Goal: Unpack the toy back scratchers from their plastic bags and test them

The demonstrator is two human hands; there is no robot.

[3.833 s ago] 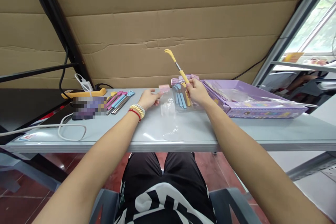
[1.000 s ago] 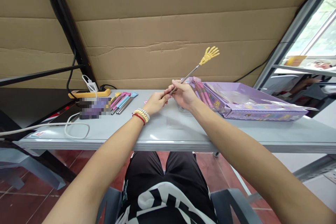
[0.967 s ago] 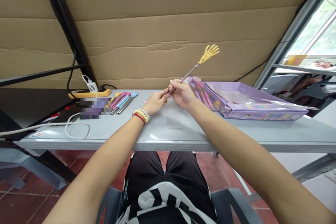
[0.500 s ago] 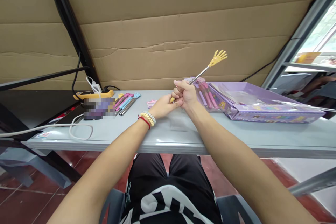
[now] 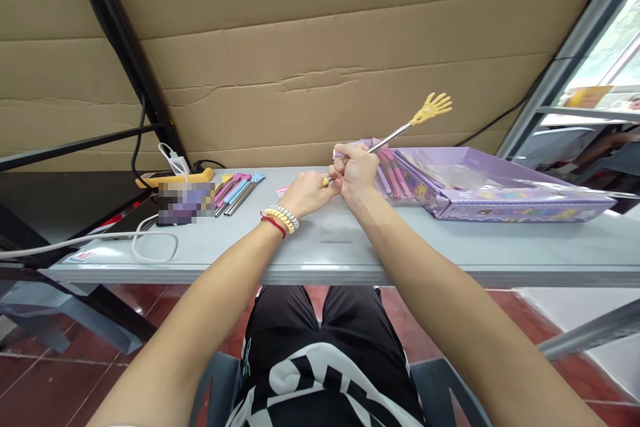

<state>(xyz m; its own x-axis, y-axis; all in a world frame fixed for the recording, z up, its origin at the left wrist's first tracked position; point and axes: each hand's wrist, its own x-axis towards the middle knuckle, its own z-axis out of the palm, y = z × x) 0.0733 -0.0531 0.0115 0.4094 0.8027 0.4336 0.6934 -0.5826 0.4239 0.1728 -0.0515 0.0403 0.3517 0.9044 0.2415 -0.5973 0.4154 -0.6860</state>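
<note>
A yellow back scratcher [image 5: 432, 109] with a hand-shaped head and a thin metal rod slants up to the right above the table. My right hand [image 5: 356, 173] is closed round its shaft. Its small yellow butt end shows between my hands, where the closed fingers of my left hand [image 5: 311, 192] pinch it. Most of the handle is hidden by the fingers. Behind my right hand lie pink and purple back scratchers [image 5: 395, 175] in clear wrapping. To the left, several loose back scratchers [image 5: 237, 193] with yellow, pink and blue heads lie side by side.
A purple box [image 5: 520, 207] with clear plastic in it stands at the right. At the left are a yellow power strip [image 5: 175, 177], a white cable [image 5: 90, 240] and a blurred purple item [image 5: 185, 203]. Cardboard [image 5: 320, 60] backs the table.
The back scratcher and my right hand have shifted a little to the right, and the scratcher's head sits farther right. My left hand stays at the butt end, its fingers turned more downward.
</note>
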